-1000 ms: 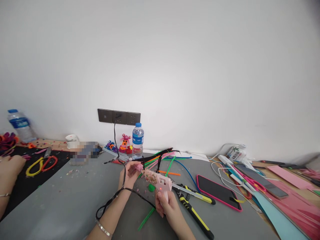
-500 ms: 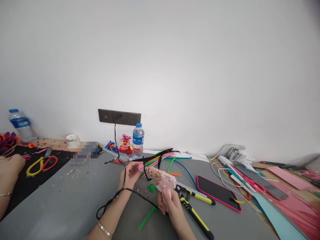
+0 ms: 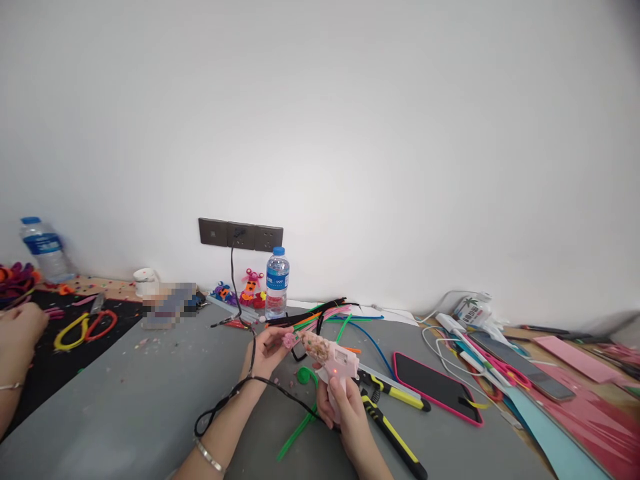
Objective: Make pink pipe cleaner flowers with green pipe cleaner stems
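My left hand (image 3: 267,353) pinches a small pink fuzzy piece (image 3: 289,340) between thumb and fingers. In my right hand (image 3: 343,407) is a pale pink hot glue gun (image 3: 340,365), its front crusted with dried lumps and a small orange-red light glowing on its side. The gun's nozzle end points left, close to the pink piece; whether they touch I cannot tell. The gun's black cord (image 3: 280,387) runs across my left wrist. Just below the nozzle lies a green coiled pipe cleaner (image 3: 303,375).
Yellow-black pliers (image 3: 393,437) and a pink-cased phone (image 3: 437,387) lie to the right. Pipe cleaners (image 3: 325,317) and a water bottle (image 3: 277,283) are behind my hands. At left, another person's hand (image 3: 23,337) is near scissors (image 3: 86,330) on a black mat.
The glue gun and the pink piece have both shifted slightly to the right. My grip on each is unchanged.
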Tool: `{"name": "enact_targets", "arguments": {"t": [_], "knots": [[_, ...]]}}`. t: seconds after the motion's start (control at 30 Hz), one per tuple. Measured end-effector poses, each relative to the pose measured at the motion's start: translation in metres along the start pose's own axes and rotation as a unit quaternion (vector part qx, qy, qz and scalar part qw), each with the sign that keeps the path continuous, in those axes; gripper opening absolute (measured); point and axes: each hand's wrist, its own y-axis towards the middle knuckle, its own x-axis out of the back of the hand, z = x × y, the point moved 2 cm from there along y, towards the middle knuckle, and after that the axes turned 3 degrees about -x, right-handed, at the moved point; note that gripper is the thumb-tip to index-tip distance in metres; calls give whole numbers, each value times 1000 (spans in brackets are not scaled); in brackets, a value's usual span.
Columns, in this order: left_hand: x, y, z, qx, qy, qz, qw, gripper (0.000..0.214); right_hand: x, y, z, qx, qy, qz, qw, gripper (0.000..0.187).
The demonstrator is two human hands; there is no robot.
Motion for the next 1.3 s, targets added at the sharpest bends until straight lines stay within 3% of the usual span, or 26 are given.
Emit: {"name": "enact_targets", "arguments": {"t": [0.8,1.3], "knots": [[8,5,7,-9,19,3,1000,34,2,-2,-4,-15,-39,-3,999,50],[16,9,3,-11,8,13,1000,25,2,-1,-2,-14,-28,-8,999,47]]}}
